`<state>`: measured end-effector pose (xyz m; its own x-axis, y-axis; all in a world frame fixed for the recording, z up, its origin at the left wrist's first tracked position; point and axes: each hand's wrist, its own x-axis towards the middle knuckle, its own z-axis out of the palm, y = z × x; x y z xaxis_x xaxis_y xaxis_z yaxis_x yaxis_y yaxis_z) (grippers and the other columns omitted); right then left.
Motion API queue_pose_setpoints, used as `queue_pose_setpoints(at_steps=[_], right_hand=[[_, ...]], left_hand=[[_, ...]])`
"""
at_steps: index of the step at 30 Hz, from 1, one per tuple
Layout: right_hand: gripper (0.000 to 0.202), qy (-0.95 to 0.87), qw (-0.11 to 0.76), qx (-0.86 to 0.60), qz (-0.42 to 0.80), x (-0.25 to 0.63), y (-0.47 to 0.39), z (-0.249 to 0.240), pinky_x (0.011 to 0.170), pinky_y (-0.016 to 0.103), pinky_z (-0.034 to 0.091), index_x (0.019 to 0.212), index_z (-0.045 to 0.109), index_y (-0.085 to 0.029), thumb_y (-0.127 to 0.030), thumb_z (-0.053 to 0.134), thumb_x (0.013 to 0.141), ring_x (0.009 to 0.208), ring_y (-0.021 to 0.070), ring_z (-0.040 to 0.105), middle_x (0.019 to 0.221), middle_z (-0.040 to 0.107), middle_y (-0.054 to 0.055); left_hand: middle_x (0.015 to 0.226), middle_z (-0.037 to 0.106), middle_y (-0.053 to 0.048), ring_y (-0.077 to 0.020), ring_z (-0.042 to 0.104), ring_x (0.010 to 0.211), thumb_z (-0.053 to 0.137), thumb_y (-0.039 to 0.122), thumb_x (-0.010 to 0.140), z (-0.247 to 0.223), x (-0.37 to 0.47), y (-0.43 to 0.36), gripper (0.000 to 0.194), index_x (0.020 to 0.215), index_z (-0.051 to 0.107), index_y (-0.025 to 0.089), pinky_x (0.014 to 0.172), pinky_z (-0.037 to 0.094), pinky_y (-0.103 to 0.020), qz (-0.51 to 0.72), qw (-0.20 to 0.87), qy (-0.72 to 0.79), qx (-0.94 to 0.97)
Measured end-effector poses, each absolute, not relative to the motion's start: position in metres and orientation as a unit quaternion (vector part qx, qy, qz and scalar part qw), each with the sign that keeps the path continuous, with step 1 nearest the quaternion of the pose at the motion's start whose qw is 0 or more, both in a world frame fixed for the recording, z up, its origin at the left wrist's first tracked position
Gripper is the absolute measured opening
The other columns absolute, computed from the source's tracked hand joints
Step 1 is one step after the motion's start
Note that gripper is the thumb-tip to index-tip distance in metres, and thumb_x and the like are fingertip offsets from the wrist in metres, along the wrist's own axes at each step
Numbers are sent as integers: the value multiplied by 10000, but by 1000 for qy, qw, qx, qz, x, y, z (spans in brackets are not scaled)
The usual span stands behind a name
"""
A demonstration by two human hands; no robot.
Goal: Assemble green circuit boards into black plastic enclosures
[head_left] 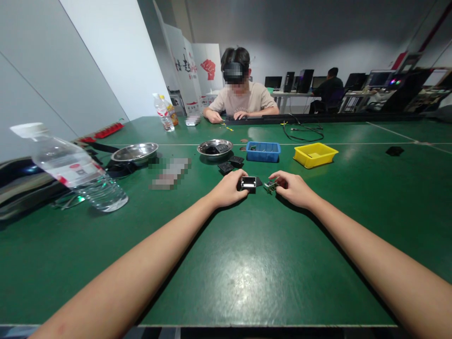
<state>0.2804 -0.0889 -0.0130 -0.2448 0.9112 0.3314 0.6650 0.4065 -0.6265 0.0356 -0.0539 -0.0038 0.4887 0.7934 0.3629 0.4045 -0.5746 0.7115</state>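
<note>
On the green table [226, 263], my left hand [229, 190] grips a small black open-faced plastic case [249, 189] between thumb and fingers. A pale strip shows inside the case. My right hand [295, 189] pinches a small green circuit board [270, 187], just right of the case and apart from it. A flat black piece [259, 181] lies behind, between the two hands. Beyond my left hand are black plastic parts [226, 167]. A shallow metal bowl [203, 152] behind them holds more black parts. The blue bin [263, 156] has small pieces in it.
A yellow bin [310, 162] stands to the right of the blue one. At left are a tilted water bottle [76, 165] and another metal bowl [136, 153]. Black cables [305, 133] lie farther back. Across the table sits a person [247, 96] wearing a headset.
</note>
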Motion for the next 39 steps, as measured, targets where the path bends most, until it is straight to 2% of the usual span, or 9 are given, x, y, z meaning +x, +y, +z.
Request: queue_pose_setpoints(at_steps=[8, 14, 23, 28, 30, 32, 34, 36, 39], right_hand=[[209, -766, 348, -507, 189, 280, -89, -14, 617, 263, 392, 954, 658, -195, -247, 564, 775, 600, 137, 514, 678, 605, -24], [83, -755, 365, -505, 203, 280, -89, -14, 599, 263, 376, 818, 561, -212, -275, 559, 764, 605, 141, 501, 671, 579, -27], [76, -759, 356, -508, 199, 280, -88, -14, 612, 267, 369, 795, 548, -210, -280, 549, 764, 614, 141, 493, 667, 568, -29], [86, -757, 354, -509, 205, 280, -90, -13, 607, 272, 370, 793, 560, -206, -285, 560, 759, 615, 141, 500, 674, 578, -24], [93, -751, 367, -508, 208, 280, -90, -13, 599, 275, 369, 786, 577, -204, -286, 581, 743, 607, 139, 498, 672, 581, -23], [104, -724, 419, -503, 215, 279, -89, -12, 607, 279, 378, 767, 596, -200, -290, 610, 717, 613, 139, 504, 676, 588, -18], [125, -664, 505, -489, 256, 279, -87, -10, 601, 277, 383, 741, 603, -197, -297, 643, 677, 612, 136, 499, 669, 577, -16], [151, -573, 585, -454, 351, 281, -85, -6, 548, 255, 357, 716, 586, -201, -294, 671, 634, 577, 121, 463, 630, 528, -29], [231, -456, 594, -356, 559, 288, -88, 4, 457, 204, 252, 668, 504, -206, -286, 717, 625, 506, 84, 354, 581, 401, -60]], left_hand=[[880, 613, -20, -205, 529, 812, 676, 133, 605, -4, 36, -54, 312, 905, 629, 204, 800, 408, -298, 361, 272, 360, 816], [906, 623, -27, -218, 541, 859, 685, 131, 604, -4, 37, -54, 325, 915, 638, 210, 836, 415, -302, 373, 287, 355, 808], [916, 636, -23, -196, 574, 832, 675, 127, 687, -5, 35, -54, 299, 973, 617, 193, 818, 438, -299, 343, 202, 349, 848], [910, 644, -24, -195, 580, 830, 693, 134, 684, -4, 35, -54, 290, 961, 628, 188, 815, 444, -295, 357, 213, 340, 844], [908, 646, -22, -194, 585, 834, 693, 140, 684, -4, 36, -54, 288, 961, 627, 187, 823, 451, -300, 356, 212, 342, 844], [919, 648, -19, -190, 592, 839, 683, 138, 687, -5, 36, -54, 296, 972, 618, 185, 830, 462, -307, 346, 196, 349, 849], [937, 651, -18, -186, 600, 843, 672, 133, 690, -6, 36, -53, 309, 988, 604, 181, 832, 476, -314, 333, 175, 355, 856], [951, 655, -22, -183, 607, 847, 666, 131, 694, -7, 35, -52, 318, 1000, 594, 175, 833, 486, -317, 326, 160, 358, 860], [970, 663, -28, -184, 617, 862, 669, 135, 697, -8, 35, -51, 325, 1008, 586, 174, 834, 498, -319, 322, 146, 357, 865]])
